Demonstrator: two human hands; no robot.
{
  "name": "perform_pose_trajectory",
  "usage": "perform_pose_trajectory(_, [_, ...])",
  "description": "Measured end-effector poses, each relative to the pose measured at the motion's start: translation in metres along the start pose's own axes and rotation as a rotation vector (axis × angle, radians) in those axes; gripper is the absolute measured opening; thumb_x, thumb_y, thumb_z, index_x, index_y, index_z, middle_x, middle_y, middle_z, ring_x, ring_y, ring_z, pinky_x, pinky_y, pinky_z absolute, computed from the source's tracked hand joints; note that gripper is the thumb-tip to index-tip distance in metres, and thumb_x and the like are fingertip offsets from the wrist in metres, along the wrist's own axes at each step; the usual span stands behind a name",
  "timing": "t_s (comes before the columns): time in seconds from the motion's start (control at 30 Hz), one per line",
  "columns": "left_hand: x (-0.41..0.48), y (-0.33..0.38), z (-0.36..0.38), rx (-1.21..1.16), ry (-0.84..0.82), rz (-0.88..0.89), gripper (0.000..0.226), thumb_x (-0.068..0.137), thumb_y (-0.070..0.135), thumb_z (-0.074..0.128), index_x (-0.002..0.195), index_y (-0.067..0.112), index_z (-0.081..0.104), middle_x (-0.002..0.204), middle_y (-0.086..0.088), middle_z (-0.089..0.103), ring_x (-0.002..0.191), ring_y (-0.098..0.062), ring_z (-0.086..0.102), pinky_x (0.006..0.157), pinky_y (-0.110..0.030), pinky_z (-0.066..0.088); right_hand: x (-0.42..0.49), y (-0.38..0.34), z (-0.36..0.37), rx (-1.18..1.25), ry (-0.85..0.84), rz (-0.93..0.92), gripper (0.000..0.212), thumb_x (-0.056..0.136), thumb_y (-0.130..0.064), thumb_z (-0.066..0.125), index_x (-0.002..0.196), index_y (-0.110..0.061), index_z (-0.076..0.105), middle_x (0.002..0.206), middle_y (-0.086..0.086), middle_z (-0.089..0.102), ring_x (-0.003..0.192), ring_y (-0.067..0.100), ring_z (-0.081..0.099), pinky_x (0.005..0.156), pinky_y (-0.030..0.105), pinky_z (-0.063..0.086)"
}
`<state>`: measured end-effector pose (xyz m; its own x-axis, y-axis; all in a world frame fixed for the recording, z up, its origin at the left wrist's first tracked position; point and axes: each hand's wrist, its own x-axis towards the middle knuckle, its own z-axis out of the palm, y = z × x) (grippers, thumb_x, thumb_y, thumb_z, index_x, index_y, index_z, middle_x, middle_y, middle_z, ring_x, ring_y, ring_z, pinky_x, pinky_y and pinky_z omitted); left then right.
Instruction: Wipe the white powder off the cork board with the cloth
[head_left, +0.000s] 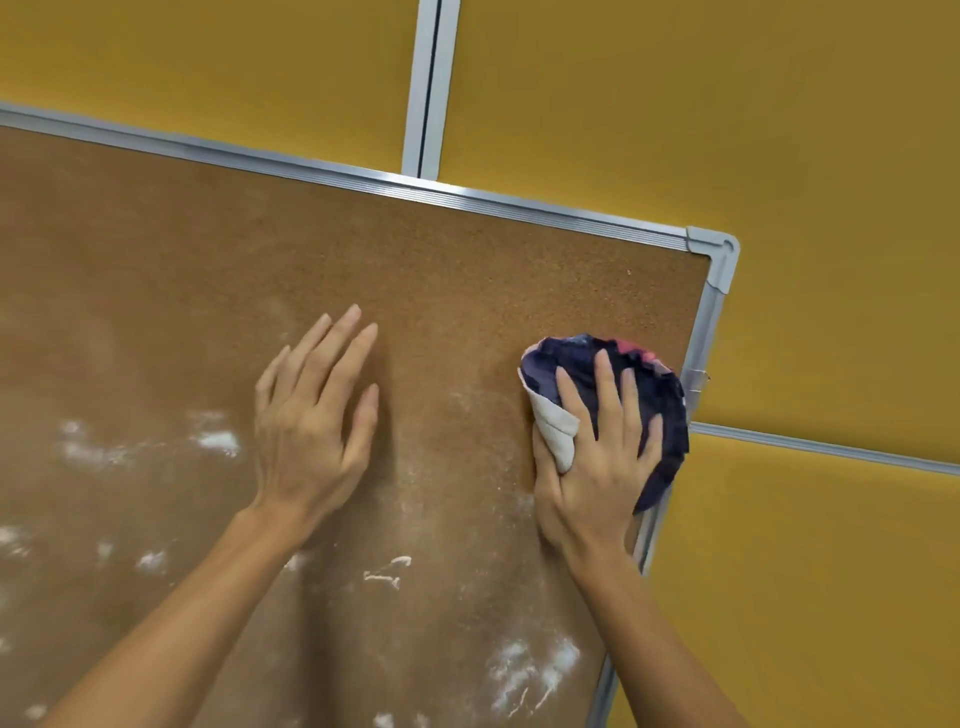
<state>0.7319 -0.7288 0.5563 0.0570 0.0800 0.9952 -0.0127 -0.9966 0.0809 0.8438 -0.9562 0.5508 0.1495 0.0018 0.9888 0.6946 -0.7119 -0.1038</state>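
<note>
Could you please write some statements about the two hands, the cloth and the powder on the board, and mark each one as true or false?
1. The right hand holds a crumpled dark blue cloth against the brown cork board. True.
2. The left hand grips a second cloth. False: it rests flat on the board, fingers straight, holding nothing.
3. White powder lies on the lower part of the board. True.
4. The cloth is at the board's left edge. False: it is at the right edge, beside the silver metal frame.
</note>
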Motion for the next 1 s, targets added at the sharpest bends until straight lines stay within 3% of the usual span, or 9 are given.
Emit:
perform_pose_trajectory(0.27, [0.002, -0.074, 0.006, 0.152, -0.018, 0.048, 0.050, 0.107, 0.032, 0.045, 0.154, 0.019, 0.046, 0.164, 0.000, 0.039, 0.153, -0.021, 0.032, 0.122, -0.047, 0.023, -0.001, -0.041, 0.023, -0.043, 0.009, 0.015, 0.054, 0.107, -0.058, 0.033, 0.148, -0.030, 0.055, 0.166, 0.004, 0.035, 0.157, 0.026, 0.024, 0.120, 0.065, 0.017])
perform_pose_trajectory(0.4, [-0.002, -0.078, 0.021, 0.111, 0.047, 0.033, 0.048, 0.108, 0.032, 0.041, 0.153, 0.018, 0.049, 0.163, 0.001, 0.041, 0.153, -0.020, 0.033, 0.121, -0.050, 0.025, -0.038, -0.099, 0.048, -0.091, -0.163, -0.228, 0.062, 0.101, -0.067, 0.037, 0.153, -0.035, 0.048, 0.167, -0.001, 0.032, 0.155, 0.020, 0.029, 0.119, 0.055, 0.024])
perform_pose_trajectory(0.47, [-0.003, -0.081, 0.020, 0.106, 0.053, 0.046, 0.048, 0.108, 0.033, 0.041, 0.153, 0.019, 0.048, 0.163, 0.001, 0.040, 0.154, -0.019, 0.032, 0.121, -0.049, 0.024, -0.073, -0.095, 0.045, -0.115, -0.223, -0.298, 0.058, 0.099, -0.059, 0.041, 0.151, -0.035, 0.050, 0.166, -0.003, 0.034, 0.151, 0.017, 0.036, 0.113, 0.050, 0.034])
perform_pose_trajectory(0.53, [-0.004, -0.083, 0.020, 0.096, 0.052, 0.056, 0.048, 0.108, 0.032, 0.042, 0.154, 0.020, 0.047, 0.163, 0.002, 0.039, 0.154, -0.019, 0.031, 0.122, -0.049, 0.023, -0.085, -0.064, 0.032, -0.156, -0.189, -0.265, 0.056, 0.099, -0.052, 0.037, 0.148, -0.033, 0.055, 0.163, -0.003, 0.039, 0.147, 0.016, 0.042, 0.109, 0.055, 0.038])
perform_pose_trajectory(0.63, [-0.005, -0.082, 0.021, 0.079, 0.054, 0.048, 0.049, 0.107, 0.030, 0.045, 0.155, 0.020, 0.046, 0.164, 0.003, 0.038, 0.155, -0.019, 0.029, 0.123, -0.050, 0.022, -0.055, -0.035, 0.021, -0.180, -0.022, -0.057, 0.050, 0.098, -0.043, 0.045, 0.143, -0.028, 0.059, 0.160, 0.005, 0.045, 0.148, 0.020, 0.040, 0.120, 0.066, 0.022])
perform_pose_trajectory(0.73, [-0.006, -0.082, 0.024, 0.076, 0.064, 0.045, 0.048, 0.109, 0.031, 0.043, 0.155, 0.020, 0.045, 0.163, 0.002, 0.038, 0.155, -0.020, 0.029, 0.124, -0.048, 0.020, -0.031, -0.071, 0.046, -0.042, 0.079, 0.123, 0.058, 0.097, -0.038, 0.050, 0.151, -0.016, 0.050, 0.162, 0.010, 0.040, 0.155, 0.028, 0.029, 0.125, 0.059, 0.019])
perform_pose_trajectory(0.8, [-0.007, -0.083, 0.023, 0.071, 0.064, 0.057, 0.048, 0.110, 0.033, 0.040, 0.156, 0.021, 0.044, 0.163, 0.001, 0.039, 0.155, -0.020, 0.029, 0.124, -0.049, 0.020, -0.054, -0.099, 0.059, -0.008, -0.031, -0.028, 0.063, 0.099, -0.043, 0.045, 0.154, -0.012, 0.046, 0.165, 0.007, 0.036, 0.156, 0.028, 0.027, 0.126, 0.054, 0.019])
perform_pose_trajectory(0.9, [-0.007, -0.084, 0.023, 0.060, 0.056, 0.065, 0.048, 0.110, 0.034, 0.039, 0.157, 0.021, 0.043, 0.164, 0.001, 0.038, 0.155, -0.021, 0.030, 0.123, -0.050, 0.021, -0.113, -0.080, 0.049, -0.020, -0.212, -0.300, 0.058, 0.100, -0.039, 0.044, 0.153, -0.019, 0.046, 0.167, -0.002, 0.033, 0.153, 0.023, 0.034, 0.119, 0.055, 0.033])
perform_pose_trajectory(1.0, [-0.008, -0.084, 0.023, 0.060, 0.060, 0.070, 0.048, 0.110, 0.032, 0.041, 0.156, 0.020, 0.043, 0.164, 0.001, 0.039, 0.154, -0.022, 0.030, 0.122, -0.052, 0.023, -0.101, -0.039, 0.028, -0.078, -0.088, -0.098, 0.055, 0.099, -0.024, 0.046, 0.153, -0.015, 0.046, 0.165, 0.002, 0.036, 0.154, 0.025, 0.033, 0.117, 0.062, 0.033])
